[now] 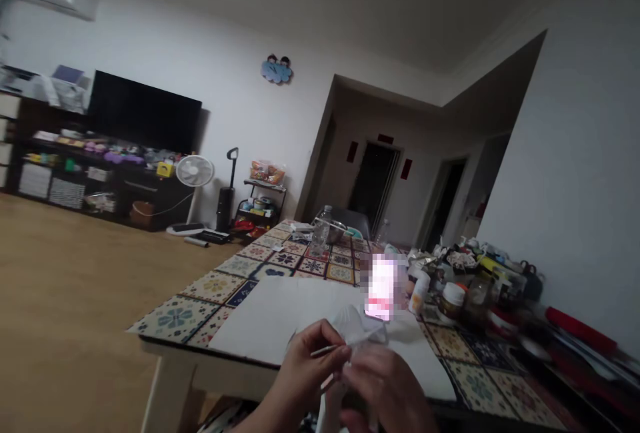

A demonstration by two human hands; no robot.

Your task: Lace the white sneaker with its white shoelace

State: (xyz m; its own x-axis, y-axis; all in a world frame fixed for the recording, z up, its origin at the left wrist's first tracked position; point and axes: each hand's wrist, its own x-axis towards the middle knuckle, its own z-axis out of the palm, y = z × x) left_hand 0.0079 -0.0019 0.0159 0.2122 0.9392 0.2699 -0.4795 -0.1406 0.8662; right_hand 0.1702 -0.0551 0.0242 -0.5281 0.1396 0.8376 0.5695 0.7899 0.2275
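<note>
My left hand (313, 366) is closed in a pinch, thumb against forefinger, on a translucent, filmy plastic bag (350, 323). A thin pale strip shows between its fingers. Close beside it, my right hand (387, 383) is curled in against the same plastic, its fingers partly smeared by motion. White material (330, 410) hangs below the hands; its kind is unclear. Both hands are over the near edge of a white sheet (270, 313) on the table. Just beyond the plastic stands a lit phone (383, 286), its screen blurred out.
A patterned cloth (200, 286) covers the table. Clear bottles (321, 233) and a metal bowl (336, 230) stand at the far end. Jars, including a white-lidded jar (453, 300), and a white bottle (419, 292) crowd the right side. Red folders (580, 330) lie near the wall.
</note>
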